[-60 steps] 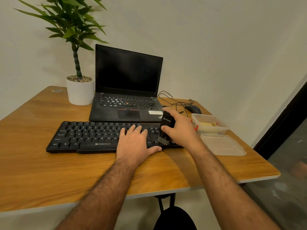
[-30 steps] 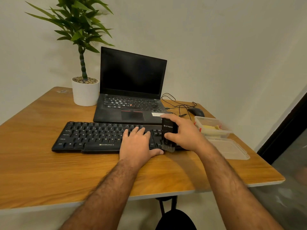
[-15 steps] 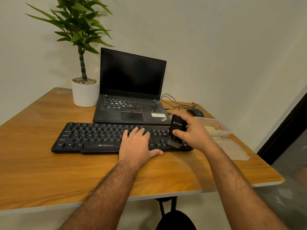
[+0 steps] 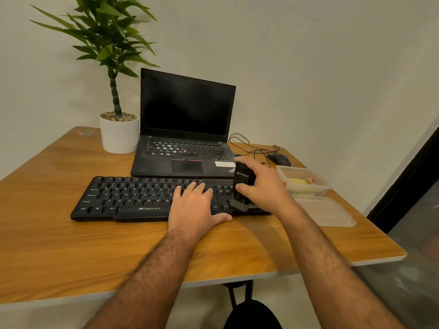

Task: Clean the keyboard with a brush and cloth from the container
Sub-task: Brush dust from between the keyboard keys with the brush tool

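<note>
Right hand [image 4: 263, 188] is wrapped around the black brush [image 4: 242, 186], thumb on the near side and fingers over the top, with the bristles down on the right end of the keyboard [image 4: 142, 198], and compared with half a second ago it has slid back a touch toward the middle and sits more upright, so I'd say the brushing strokes are going back and forth over that right-hand key block. Going big to small around the keyboard: the wooden table [image 4: 71, 245] carries it all, the laptop [image 4: 185, 129] sits open just behind the keyboard, the potted plant [image 4: 118, 129] is behind its left part beside the laptop, the clear lid [image 4: 327, 212] lies flat off its right end, the container [image 4: 304, 181] stands just behind that lid with something yellow inside, probably the cloth, and the mouse [image 4: 279, 159] is further back. Left hand [image 4: 194, 205] lies flat, fingers straight, pressing the keyboard's middle-right keys to steady it, same spot as two seconds ago. Only the right end looks worked on from these positions, so most keys and the cloth wipe seem left to do.
</note>
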A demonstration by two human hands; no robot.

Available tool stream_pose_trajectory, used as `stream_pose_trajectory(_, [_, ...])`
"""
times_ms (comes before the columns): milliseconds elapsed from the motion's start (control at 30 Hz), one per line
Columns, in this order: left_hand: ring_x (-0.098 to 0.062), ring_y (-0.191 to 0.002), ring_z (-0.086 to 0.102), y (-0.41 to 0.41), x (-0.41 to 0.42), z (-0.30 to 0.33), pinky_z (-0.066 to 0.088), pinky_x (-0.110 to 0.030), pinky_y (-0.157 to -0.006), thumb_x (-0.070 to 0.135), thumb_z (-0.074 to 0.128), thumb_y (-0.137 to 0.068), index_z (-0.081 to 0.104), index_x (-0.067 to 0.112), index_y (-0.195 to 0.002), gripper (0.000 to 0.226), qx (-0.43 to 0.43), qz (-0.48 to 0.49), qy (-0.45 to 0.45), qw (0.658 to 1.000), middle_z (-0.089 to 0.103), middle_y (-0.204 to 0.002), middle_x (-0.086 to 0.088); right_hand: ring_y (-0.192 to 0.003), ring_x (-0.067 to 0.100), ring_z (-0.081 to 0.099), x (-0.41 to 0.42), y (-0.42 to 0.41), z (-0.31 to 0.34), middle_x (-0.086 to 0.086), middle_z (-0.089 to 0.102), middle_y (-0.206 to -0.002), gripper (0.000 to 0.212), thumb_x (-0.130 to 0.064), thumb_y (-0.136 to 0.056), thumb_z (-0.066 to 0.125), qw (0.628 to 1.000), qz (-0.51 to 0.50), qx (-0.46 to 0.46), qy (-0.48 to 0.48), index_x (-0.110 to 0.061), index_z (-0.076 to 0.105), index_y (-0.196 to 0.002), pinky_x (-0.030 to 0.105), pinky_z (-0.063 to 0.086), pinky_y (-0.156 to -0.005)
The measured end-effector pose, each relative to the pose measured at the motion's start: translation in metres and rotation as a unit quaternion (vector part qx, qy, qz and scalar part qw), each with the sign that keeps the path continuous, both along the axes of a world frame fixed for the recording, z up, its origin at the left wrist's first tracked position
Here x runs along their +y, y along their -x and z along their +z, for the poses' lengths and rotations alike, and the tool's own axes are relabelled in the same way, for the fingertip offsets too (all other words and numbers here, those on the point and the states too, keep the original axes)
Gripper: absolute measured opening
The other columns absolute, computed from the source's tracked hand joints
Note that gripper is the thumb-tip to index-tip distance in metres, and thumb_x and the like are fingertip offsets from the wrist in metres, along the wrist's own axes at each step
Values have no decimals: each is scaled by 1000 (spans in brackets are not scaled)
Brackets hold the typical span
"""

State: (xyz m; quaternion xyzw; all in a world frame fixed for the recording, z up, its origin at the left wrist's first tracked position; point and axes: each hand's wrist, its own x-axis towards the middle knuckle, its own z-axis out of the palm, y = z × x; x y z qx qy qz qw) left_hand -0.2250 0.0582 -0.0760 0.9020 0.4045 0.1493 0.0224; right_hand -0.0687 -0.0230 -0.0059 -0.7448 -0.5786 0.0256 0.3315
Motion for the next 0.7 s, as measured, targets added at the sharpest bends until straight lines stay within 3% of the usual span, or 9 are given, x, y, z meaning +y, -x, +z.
stream_pose_trajectory(100, [-21,-151,20,0,-1,-1,13,-51,-123,87,44,-78,39,23,-150,97,-5,-1,0,1000,32,-161,0,-110,9,57,0,13,-8,-7,55,-132,66,-19,-88,69,998,46,45,-29,-44,41,-142,30,60,-81])
stream_pose_trajectory(300, [-21,-151,20,0,-1,1,12,-51,-123,87,42,-78,39,23,-151,97,0,-3,3,1000,31,-161,0,-106,8,56,-7,-6,3,-9,56,-127,65,-18,-88,69,997,32,-10,66,-46,42,-140,22,57,-74])
stream_pose_trajectory(400, [-21,-151,19,1,0,1,12,-51,-123,87,41,-78,38,24,-152,97,1,-2,6,1000,30,-162,0,-108,6,55,-2,-9,5,-9,56,-131,67,-17,-89,69,1000,3,1,3,-45,40,-142,16,54,-71])
stream_pose_trajectory(500, [-20,-151,19,1,-1,1,12,-50,-123,87,40,-79,38,24,-152,97,2,-2,2,1000,30,-162,0,-114,8,56,3,-6,-6,-10,54,-133,69,-19,-90,69,998,-13,37,-52,-47,38,-144,25,59,-81])
stream_pose_trajectory(567, [-20,-151,19,1,-1,1,12,-50,-123,87,40,-79,38,24,-152,96,2,0,1,1000,30,-162,0,-116,13,59,1,-4,-16,-6,54,-137,68,-20,-91,69,998,0,53,-45,-48,37,-144,33,62,-79])
stream_pose_trajectory(700, [-20,-151,21,1,-2,0,13,-50,-123,87,39,-80,39,24,-151,94,-1,5,-7,1000,33,-161,1,-119,12,56,-14,-7,-21,-7,54,-138,66,-16,-90,68,996,17,75,-41,-45,40,-142,34,61,-81])
